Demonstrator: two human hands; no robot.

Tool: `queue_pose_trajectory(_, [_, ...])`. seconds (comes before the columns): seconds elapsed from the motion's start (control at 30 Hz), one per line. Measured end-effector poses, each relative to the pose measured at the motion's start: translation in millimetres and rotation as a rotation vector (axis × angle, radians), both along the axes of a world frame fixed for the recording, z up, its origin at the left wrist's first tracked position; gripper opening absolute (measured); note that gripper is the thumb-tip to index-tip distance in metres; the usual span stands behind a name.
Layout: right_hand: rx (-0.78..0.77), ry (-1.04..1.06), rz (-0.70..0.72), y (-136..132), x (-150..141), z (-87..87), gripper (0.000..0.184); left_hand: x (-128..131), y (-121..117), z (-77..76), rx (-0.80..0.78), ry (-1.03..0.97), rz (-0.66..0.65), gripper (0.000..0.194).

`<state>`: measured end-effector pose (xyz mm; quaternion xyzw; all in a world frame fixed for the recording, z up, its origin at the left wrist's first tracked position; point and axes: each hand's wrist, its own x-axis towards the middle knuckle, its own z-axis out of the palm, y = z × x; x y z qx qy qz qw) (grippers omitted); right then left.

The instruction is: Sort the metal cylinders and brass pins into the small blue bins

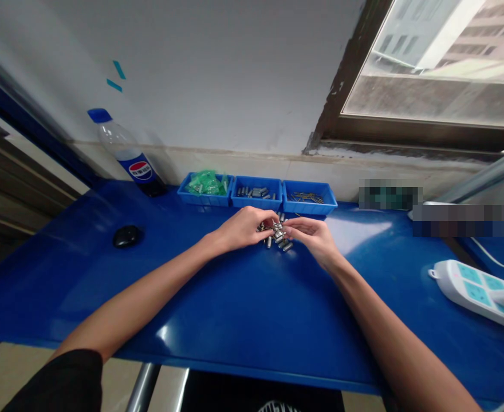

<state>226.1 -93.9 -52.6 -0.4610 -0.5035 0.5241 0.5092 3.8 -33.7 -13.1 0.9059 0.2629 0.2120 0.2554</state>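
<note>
Over the middle of the blue table (252, 309), a small pile of shiny metal cylinders and thin pins (279, 239) lies between my hands. My left hand (245, 228) reaches in from the left, its thumb and fingers curled together over the pile's left side. From the right, my right hand (314, 236) brings its thumb and fingertips together at the pile's other side. Small metal pieces show around the fingertips of both hands. Exactly which piece each hand grips is too small to make out. Several loose cylinders lie in front of the fingers.
Behind the hands stand three blue bins: one with a green plastic bag (209, 183), one with metal cylinders (256, 192), one with thin pins (307, 198). A cola bottle (138, 166) and black mouse (126, 236) are left; a white power strip (449, 280) is right.
</note>
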Motion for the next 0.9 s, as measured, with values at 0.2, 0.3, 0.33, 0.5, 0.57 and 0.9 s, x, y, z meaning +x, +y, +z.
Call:
queue_pose_trajectory(0.2, [-0.001,0.062,0.014,1,1,-4.1,0.029,2,-2,1.0,-0.016,-0.105,0.056,0.021])
queue_pose_trajectory(0.3, [0.022,0.068,-0.020,2,2,-6.5,0.027,-2,0,7.9,0.015,-0.044,0.071,0.017])
queue_pose_trajectory(0.33, [0.047,0.071,-0.057,3,3,-6.8,0.027,-5,1,10.3,0.037,0.016,0.060,0.017])
queue_pose_trajectory(0.5, [0.166,0.101,-0.188,9,15,-5.0,0.055,-13,6,13.2,0.131,0.291,-0.078,0.016])
queue_pose_trajectory(0.57, [0.157,0.074,-0.177,10,19,-4.5,0.066,-12,5,10.1,0.158,0.341,-0.089,0.015])
queue_pose_trajectory(0.9, [0.136,-0.008,-0.172,7,14,-4.2,0.048,-5,-1,5.7,0.235,0.430,-0.051,0.012])
